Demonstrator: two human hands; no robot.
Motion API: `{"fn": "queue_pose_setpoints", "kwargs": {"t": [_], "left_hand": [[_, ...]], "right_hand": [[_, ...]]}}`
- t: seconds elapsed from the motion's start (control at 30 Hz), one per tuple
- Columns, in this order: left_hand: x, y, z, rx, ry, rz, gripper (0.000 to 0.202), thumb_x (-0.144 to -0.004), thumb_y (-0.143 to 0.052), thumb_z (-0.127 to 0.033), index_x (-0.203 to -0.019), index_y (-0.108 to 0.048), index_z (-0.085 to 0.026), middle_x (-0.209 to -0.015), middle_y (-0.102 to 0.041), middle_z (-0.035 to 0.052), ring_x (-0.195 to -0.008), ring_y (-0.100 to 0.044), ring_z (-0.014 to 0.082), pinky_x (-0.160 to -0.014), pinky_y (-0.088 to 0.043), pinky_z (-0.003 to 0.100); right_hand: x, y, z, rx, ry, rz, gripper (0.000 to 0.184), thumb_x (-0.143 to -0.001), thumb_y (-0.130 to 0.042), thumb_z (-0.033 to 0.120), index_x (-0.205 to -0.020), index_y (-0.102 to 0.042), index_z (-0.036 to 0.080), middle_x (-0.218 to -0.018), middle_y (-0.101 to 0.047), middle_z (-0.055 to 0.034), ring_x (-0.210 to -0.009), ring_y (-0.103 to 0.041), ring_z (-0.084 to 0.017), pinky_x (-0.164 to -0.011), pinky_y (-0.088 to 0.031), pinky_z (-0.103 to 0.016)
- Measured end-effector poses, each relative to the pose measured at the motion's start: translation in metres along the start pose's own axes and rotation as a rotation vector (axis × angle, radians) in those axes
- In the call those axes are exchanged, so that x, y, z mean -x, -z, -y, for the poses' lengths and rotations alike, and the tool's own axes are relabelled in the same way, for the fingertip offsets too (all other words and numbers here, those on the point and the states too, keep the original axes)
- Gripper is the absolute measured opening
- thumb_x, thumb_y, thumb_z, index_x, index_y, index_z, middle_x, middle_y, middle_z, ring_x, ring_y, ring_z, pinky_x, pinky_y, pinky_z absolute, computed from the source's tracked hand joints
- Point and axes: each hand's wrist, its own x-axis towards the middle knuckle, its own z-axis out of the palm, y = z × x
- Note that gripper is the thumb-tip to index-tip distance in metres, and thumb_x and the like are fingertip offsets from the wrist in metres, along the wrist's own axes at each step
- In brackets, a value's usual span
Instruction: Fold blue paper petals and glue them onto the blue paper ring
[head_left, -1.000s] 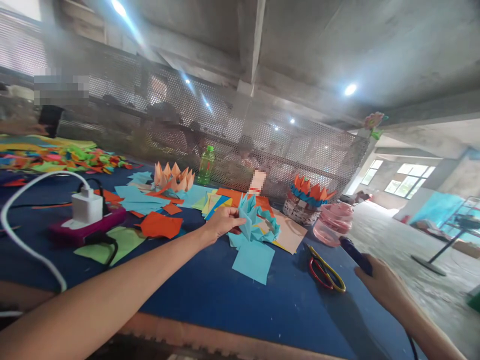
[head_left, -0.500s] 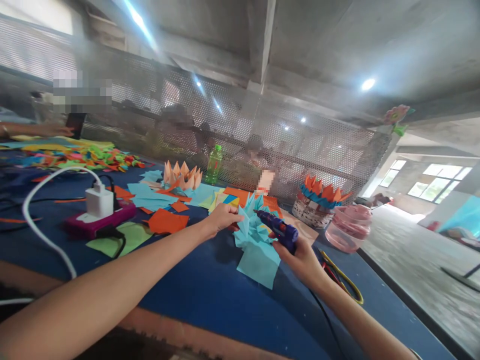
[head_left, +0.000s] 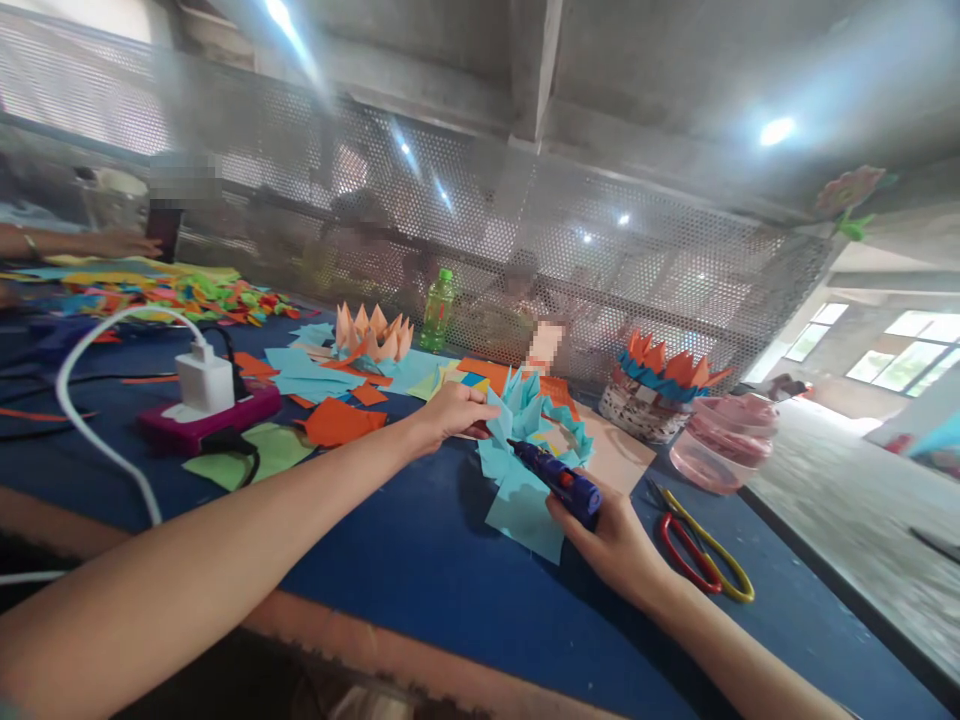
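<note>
- The blue paper crown (head_left: 534, 432) lies between the two hands, on the blue table (head_left: 420, 610), a little forward of them. It is a round ring with many pointed folds, so it shows no clear long axis.
- The left hand (head_left: 450, 418) is the nearer one. It is at the left side of the crown and seems to pinch the paper there; the fingers partly hide the contact.
- The right hand (head_left: 613, 545) is closed around the glue gun (head_left: 559, 480), to the right of the crown and a little nearer to the person. The gun is dark blue plastic. Its long axis goes from the hand up and left, and its thin nozzle points to the crown, very near the folds. If it touches them, I cannot tell.
- The hands are apart, with the crown and the gun between them.
- Under the crown and just forward of it lies a flat blue paper square (head_left: 523, 516), smooth and thin.
- Ahead of the hands are an orange paper crown (head_left: 371, 335) and a green plastic bottle (head_left: 439, 312). Farther right of the right hand stand a woven basket (head_left: 637, 412) and a pink jar (head_left: 720, 452).
- Left of the left hand, a white charger (head_left: 204, 378) sits on a magenta power bank (head_left: 210, 415).
</note>
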Motion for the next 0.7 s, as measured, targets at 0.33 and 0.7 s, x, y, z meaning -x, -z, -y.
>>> {"fn": "queue_pose_setpoints", "kwargs": {"t": [0.33,0.7], "left_hand": [[0.0102,-0.0086,-0.0036,-0.020,-0.051,0.042,0.024,-0.069,-0.067,-0.011,-0.046,-0.060,-0.014,-0.048,-0.057,-0.0021,-0.048,-0.056,0.0090,-0.058,-0.052,0.023],[0.0076,-0.0085,0.0013,-0.018,-0.083,0.055,0.024,-0.067,-0.066,-0.010,-0.045,-0.057,-0.013,-0.046,-0.053,-0.0040,-0.047,-0.054,0.0080,-0.056,-0.052,0.022]], "right_hand": [[-0.0005,0.0024,0.0040,0.050,-0.026,0.028,0.026,-0.088,-0.050,0.036,-0.068,-0.047,0.019,-0.063,-0.045,0.0017,-0.059,-0.042,-0.013,-0.053,-0.036,-0.024],[0.0002,0.0009,0.0015,0.062,-0.012,0.027,0.027,-0.088,-0.051,0.037,-0.068,-0.045,0.019,-0.065,-0.044,0.0021,-0.061,-0.043,-0.013,-0.056,-0.036,-0.024]]}}
